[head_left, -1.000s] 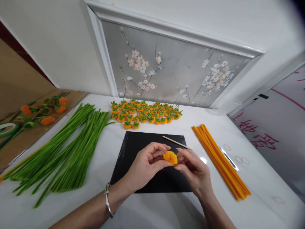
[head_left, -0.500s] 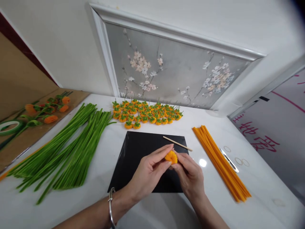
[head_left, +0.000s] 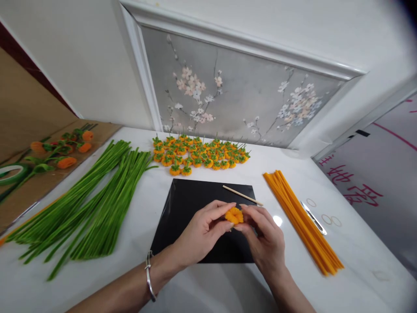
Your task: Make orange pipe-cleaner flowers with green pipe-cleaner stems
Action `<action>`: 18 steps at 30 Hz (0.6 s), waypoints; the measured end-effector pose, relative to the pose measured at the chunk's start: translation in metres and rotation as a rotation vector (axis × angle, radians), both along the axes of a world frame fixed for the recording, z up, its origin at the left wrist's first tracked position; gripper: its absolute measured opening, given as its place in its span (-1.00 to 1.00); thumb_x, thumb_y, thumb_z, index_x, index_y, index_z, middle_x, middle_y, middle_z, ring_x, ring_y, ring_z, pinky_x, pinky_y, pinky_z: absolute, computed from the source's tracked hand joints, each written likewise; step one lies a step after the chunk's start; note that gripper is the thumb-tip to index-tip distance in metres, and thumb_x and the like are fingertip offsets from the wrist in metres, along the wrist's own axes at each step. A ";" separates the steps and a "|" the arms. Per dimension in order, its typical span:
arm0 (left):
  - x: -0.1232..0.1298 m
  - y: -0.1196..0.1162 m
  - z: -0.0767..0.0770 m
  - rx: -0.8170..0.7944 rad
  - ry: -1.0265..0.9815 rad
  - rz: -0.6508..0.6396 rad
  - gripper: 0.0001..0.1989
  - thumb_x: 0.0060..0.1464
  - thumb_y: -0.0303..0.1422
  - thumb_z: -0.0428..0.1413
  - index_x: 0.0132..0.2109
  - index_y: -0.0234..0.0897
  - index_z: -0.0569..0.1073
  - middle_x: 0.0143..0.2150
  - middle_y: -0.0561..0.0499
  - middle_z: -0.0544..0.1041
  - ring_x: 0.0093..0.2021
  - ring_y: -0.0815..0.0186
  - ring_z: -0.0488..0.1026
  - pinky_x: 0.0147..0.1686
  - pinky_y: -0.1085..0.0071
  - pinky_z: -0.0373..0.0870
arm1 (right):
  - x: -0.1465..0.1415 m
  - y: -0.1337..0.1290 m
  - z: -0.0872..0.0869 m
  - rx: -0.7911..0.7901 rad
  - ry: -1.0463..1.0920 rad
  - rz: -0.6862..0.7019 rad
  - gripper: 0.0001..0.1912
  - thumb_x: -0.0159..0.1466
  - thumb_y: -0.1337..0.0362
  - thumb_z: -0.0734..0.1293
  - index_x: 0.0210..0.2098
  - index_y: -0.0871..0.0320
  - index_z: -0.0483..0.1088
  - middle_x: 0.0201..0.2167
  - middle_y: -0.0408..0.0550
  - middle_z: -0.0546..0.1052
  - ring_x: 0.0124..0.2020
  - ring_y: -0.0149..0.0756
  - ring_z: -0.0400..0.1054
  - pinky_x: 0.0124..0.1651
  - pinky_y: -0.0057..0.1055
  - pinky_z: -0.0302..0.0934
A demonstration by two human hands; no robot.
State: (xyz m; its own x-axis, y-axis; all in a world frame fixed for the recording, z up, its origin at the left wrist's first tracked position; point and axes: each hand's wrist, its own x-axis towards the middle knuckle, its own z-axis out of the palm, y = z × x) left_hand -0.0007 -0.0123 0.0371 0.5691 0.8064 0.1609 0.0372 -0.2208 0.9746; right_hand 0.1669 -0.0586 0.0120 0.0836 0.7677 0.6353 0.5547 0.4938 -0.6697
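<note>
Between my two hands is a small orange pipe-cleaner flower, its ruffled face turned up toward me. My left hand pinches its left side between thumb and fingers. From the right, my right hand grips the opposite edge with thumb and fingertips. Both are held above a black square mat. A thin wooden stick lies across the mat's upper right corner. The underside of the flower is hidden.
Green pipe cleaners lie at left, orange pipe cleaners at right beside tweezers and thin rings. Several orange flowers with green bases stand along the wall. Green tape and wrapped flowers are far left.
My right hand has shifted slightly right, and my fingers are spread a little wider around the flower. More of its ruffled face shows now.
</note>
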 end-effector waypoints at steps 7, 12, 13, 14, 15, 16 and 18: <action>0.002 -0.001 -0.002 0.073 0.067 0.064 -0.60 0.18 -0.46 0.01 0.16 -0.23 0.38 0.06 -0.04 0.49 0.04 0.29 0.43 0.09 0.37 0.35 | -0.007 0.000 -0.003 0.073 -0.028 0.008 -0.50 0.23 0.54 0.29 0.07 -0.06 0.40 -0.20 -0.05 0.45 -0.23 -0.32 0.40 -0.24 -0.42 0.37; 0.004 -0.006 -0.005 -0.016 0.039 0.122 -0.59 0.19 -0.42 0.01 0.18 -0.27 0.36 0.14 -0.05 0.45 0.09 0.26 0.41 0.13 0.36 0.32 | -0.013 -0.001 -0.006 0.002 0.089 0.061 -0.46 0.26 0.53 0.25 0.13 -0.11 0.33 -0.13 -0.02 0.41 -0.15 -0.30 0.38 -0.17 -0.37 0.37; 0.004 -0.006 -0.005 -0.043 0.031 0.134 -0.59 0.19 -0.42 0.01 0.18 -0.27 0.36 0.13 -0.04 0.46 0.07 0.26 0.43 0.09 0.36 0.35 | -0.013 0.000 -0.005 -0.046 0.137 0.097 -0.50 0.27 0.50 0.24 0.11 -0.12 0.35 -0.14 -0.03 0.41 -0.17 -0.31 0.38 -0.19 -0.38 0.38; 0.004 -0.007 -0.005 -0.073 0.021 0.142 -0.59 0.20 -0.41 0.00 0.19 -0.26 0.35 0.10 -0.03 0.48 0.03 0.27 0.45 0.05 0.37 0.40 | -0.012 0.000 -0.004 -0.102 0.196 0.135 -0.54 0.28 0.47 0.25 0.08 -0.12 0.39 -0.16 -0.04 0.41 -0.20 -0.32 0.40 -0.22 -0.39 0.39; 0.004 -0.007 -0.005 -0.105 0.011 0.141 -0.58 0.20 -0.40 0.00 0.19 -0.25 0.34 0.07 -0.03 0.50 -0.03 0.28 0.47 -0.01 0.37 0.43 | -0.011 0.001 -0.002 -0.158 0.267 0.169 -0.59 0.28 0.44 0.26 0.03 -0.12 0.43 -0.18 -0.05 0.41 -0.25 -0.34 0.41 -0.24 -0.40 0.39; 0.004 -0.008 -0.005 -0.134 -0.002 0.135 -0.58 0.20 -0.40 0.00 0.20 -0.25 0.34 0.03 -0.02 0.51 -0.08 0.29 0.49 -0.06 0.38 0.46 | -0.010 0.001 -0.001 -0.206 0.345 0.194 -0.64 0.28 0.41 0.27 -0.03 -0.12 0.47 -0.20 -0.07 0.41 -0.30 -0.37 0.42 -0.27 -0.41 0.40; 0.005 -0.009 -0.005 -0.182 -0.034 0.114 -0.58 0.20 -0.38 0.01 0.20 -0.25 0.33 0.00 -0.02 0.52 -0.13 0.31 0.49 -0.10 0.39 0.47 | -0.009 0.002 0.000 -0.271 0.485 0.203 -0.74 0.24 0.37 0.34 -0.15 -0.11 0.53 -0.22 -0.11 0.42 -0.38 -0.41 0.42 -0.30 -0.42 0.40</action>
